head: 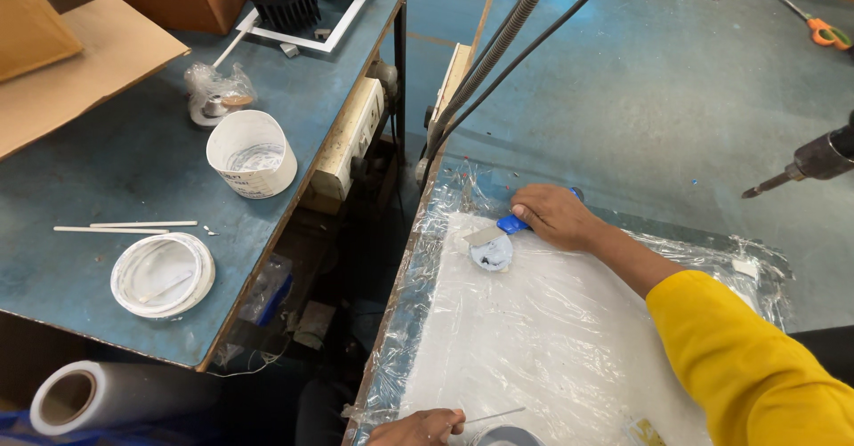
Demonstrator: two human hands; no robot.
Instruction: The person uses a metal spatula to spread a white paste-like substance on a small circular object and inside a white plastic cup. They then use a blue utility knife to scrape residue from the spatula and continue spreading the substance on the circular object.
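Note:
My right hand [556, 216], in a yellow sleeve, grips the blue handle of a small putty knife [500, 228]. Its metal blade rests on a blob of whitish paste [492, 253] on the clear plastic sheet [534, 339] covering the right table. My left hand [418, 428] is at the bottom edge, pinching a thin metal rod [495, 416] beside a round grey object [507, 436] that is mostly cut off.
On the left blue table stand a white tub [253, 153], its lid [162, 274], thin white sticks [116, 227] and a bagged part [216, 95]. A plastic film roll [89, 396] lies below. A drill tip [805, 165] juts in at right; orange scissors [823, 32] lie far right. Hoses [498, 50] cross overhead.

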